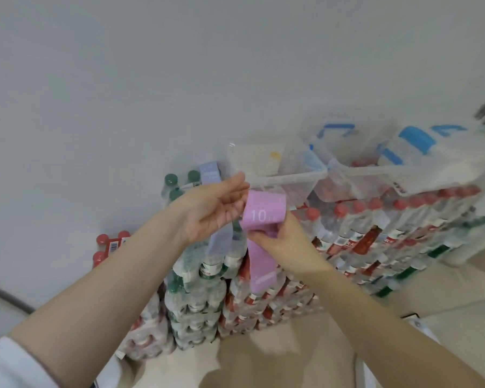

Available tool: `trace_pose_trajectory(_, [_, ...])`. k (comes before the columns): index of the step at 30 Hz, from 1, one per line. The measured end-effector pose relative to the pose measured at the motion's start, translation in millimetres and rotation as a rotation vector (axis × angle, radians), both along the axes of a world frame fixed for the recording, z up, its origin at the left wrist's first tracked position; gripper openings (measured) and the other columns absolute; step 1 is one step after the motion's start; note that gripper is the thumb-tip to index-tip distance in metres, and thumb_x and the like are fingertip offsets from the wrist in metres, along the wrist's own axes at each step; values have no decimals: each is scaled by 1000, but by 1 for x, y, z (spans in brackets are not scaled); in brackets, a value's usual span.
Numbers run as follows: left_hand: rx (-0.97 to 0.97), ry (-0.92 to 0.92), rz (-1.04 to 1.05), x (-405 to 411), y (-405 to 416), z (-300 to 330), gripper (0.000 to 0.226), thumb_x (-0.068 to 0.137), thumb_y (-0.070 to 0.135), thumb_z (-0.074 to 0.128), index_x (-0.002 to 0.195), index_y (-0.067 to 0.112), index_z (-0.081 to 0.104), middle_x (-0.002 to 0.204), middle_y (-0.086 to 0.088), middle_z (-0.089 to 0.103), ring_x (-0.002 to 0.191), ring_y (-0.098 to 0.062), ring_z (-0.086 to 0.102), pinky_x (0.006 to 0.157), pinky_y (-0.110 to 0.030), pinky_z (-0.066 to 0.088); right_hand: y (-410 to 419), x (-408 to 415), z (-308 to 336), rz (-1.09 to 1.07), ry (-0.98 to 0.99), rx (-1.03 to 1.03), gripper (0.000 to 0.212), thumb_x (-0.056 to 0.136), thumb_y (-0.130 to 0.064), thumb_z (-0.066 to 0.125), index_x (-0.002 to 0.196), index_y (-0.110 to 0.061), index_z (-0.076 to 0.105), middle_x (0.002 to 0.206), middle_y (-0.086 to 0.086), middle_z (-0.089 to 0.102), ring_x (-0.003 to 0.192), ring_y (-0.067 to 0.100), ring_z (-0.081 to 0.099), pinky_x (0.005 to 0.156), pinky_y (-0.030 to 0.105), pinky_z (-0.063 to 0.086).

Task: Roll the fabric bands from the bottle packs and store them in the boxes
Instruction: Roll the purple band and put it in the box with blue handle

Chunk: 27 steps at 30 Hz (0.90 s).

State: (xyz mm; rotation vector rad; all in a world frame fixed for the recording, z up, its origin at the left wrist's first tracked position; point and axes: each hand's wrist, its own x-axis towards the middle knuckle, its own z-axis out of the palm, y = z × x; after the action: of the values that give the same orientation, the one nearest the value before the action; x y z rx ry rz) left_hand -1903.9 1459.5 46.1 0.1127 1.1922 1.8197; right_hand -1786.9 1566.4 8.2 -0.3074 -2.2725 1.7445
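At the far left, a red-capped bottle pack [108, 243] is being left untouched beside the wall. Next to it, the green-capped bottle packs [196, 298] are being stacked under the arms, and a pale lilac band [210, 172] is being left lying on top of them, just behind the left hand.

The left hand [212, 210] is being held palm toward the camera, with its fingers loosely curled and its fingertips being brought against the left edge of the pink band [263, 211]; whether that edge is actually being pinched cannot be told. The band's upper part is being curved over into a loop marked "10", while its free tail is being left hanging straight down, so the long axis is running vertically, in front of the packs.

Just right of and below the loop, the right hand [280, 242] is being closed around the band's middle, where the fabric is being gathered. The right hand appears nearer to the roll's core, so the winding is probably being driven from there, with the tail being drawn upward.

Further right, the clear boxes [289, 180] are being kept open on the red-capped packs [389, 231], just behind the loop.
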Motion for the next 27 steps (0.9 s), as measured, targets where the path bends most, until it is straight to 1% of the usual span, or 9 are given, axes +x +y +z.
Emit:
trace_pose_trajectory(2, [-45, 50, -104, 21, 11, 9, 15, 86, 19, 57, 90, 5, 60, 81, -8, 64, 57, -7, 59, 56, -13, 51, 16, 23, 7, 11, 25, 8, 39, 83, 9, 58, 110, -19, 51, 98, -7, 60, 84, -8, 57, 72, 10, 46])
trace_pose_trajectory(7, [-183, 349, -352, 80, 36, 20, 19, 73, 25, 65, 88, 13, 64, 79, 1, 70, 66, -6, 61, 64, -17, 49, 50, 77, 17, 14, -3, 74, 31, 86, -2, 61, 102, -26, 50, 88, -13, 59, 83, 0, 61, 71, 19, 49])
trace_pose_trajectory(13, [-286, 675, -257, 145, 67, 1, 24, 79, 23, 70, 99, 18, 58, 88, 4, 63, 75, -8, 58, 67, -20, 43, 93, 117, 18, -206, -140, 104, 20, 85, -8, 58, 85, -26, 51, 86, -4, 56, 74, 12, 53, 62, 24, 41])
trace_pose_trajectory(15, [-338, 607, -266, 157, 75, -11, 32, 78, 26, 72, 104, 18, 54, 89, 1, 68, 72, -9, 64, 66, -23, 47, 105, 126, 22, -239, -142, 153, 22, 86, -6, 54, 77, -25, 50, 80, -7, 54, 69, 8, 49, 60, 23, 37])
trace_pose_trajectory(17, [-343, 468, -321, 165, 81, -18, 21, 82, 25, 67, 98, 17, 55, 83, -1, 72, 69, -11, 67, 59, -21, 49, 115, 132, 23, -242, -161, 198, 20, 88, -5, 47, 76, -20, 51, 77, -6, 54, 67, 8, 48, 59, 23, 36])
trace_pose_trajectory(20, [-211, 236, -275, 172, 91, -22, 23, 87, 12, 60, 109, 11, 54, 73, -2, 71, 59, -10, 66, 49, -18, 49, 130, 139, 19, -182, -260, 293, 21, 91, -2, 37, 86, -11, 56, 80, 2, 55, 69, 14, 46, 60, 28, 35])
trace_pose_trajectory(22, [-194, 240, -180, 176, 96, -26, 31, 86, 11, 60, 116, 13, 50, 77, -2, 71, 63, -11, 66, 59, -22, 53, 137, 146, 14, -149, -311, 350, 24, 90, 1, 36, 91, -5, 59, 84, 7, 58, 72, 16, 47, 61, 29, 35])
trace_pose_trajectory(25, [-390, 449, -153, 183, 101, -37, 46, 84, 29, 65, 125, 18, 47, 109, -1, 62, 97, -17, 61, 92, -36, 48, 141, 155, 13, -150, -318, 466, 25, 88, 2, 40, 91, -1, 64, 86, 12, 64, 74, 19, 50, 59, 25, 34])
trace_pose_trajectory(27, [-381, 449, -180, 190, 106, -40, 44, 85, 31, 63, 124, 18, 49, 112, 1, 60, 106, -18, 57, 97, -35, 43, 142, 158, 19, -113, -296, 578, 27, 86, 2, 44, 94, -3, 68, 86, 10, 66, 73, 19, 52, 56, 23, 35])
